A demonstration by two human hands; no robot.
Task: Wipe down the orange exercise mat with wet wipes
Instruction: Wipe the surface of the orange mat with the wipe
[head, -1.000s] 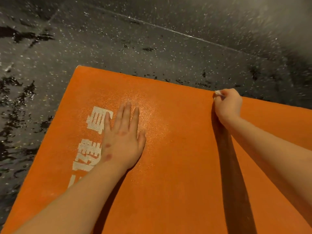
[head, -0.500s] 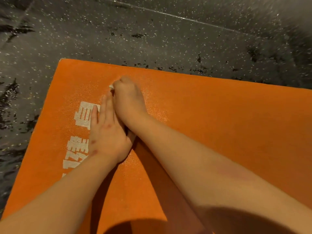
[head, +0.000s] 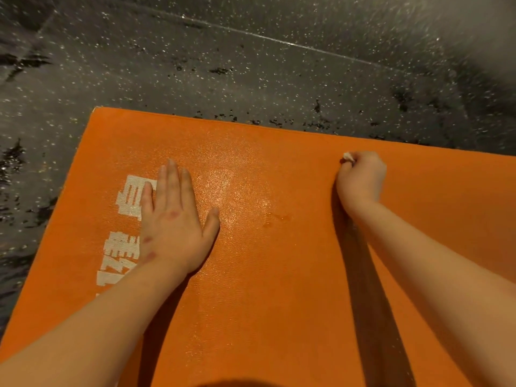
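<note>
Orange mat [head: 279, 289] lies flat on the dark speckled floor [head: 251, 74], its far edge and far left corner in view. The left hand [head: 174, 222] lies palm down on the mat, fingers straight and close together, thumb spread out to the right; it holds nothing, and its little-finger side covers part of the white lettering [head: 128, 202] printed along the mat's left side. The left forearm reaches in from the lower left. The right hand [head: 361, 178] is curled into a fist near the far edge, well apart from the left, and grips a crumpled white wet wipe [head: 347, 156], of which only a small tuft shows at the top left of the fist. The right forearm comes in from the lower right and casts a dark shadow on the mat beside it. Between the two hands a patch of the mat [head: 231, 188] glistens. A pale straight seam [head: 279, 40] crosses the floor beyond the mat, and dark blotches lie scattered there. Count: one mat, one wipe, two hands
</note>
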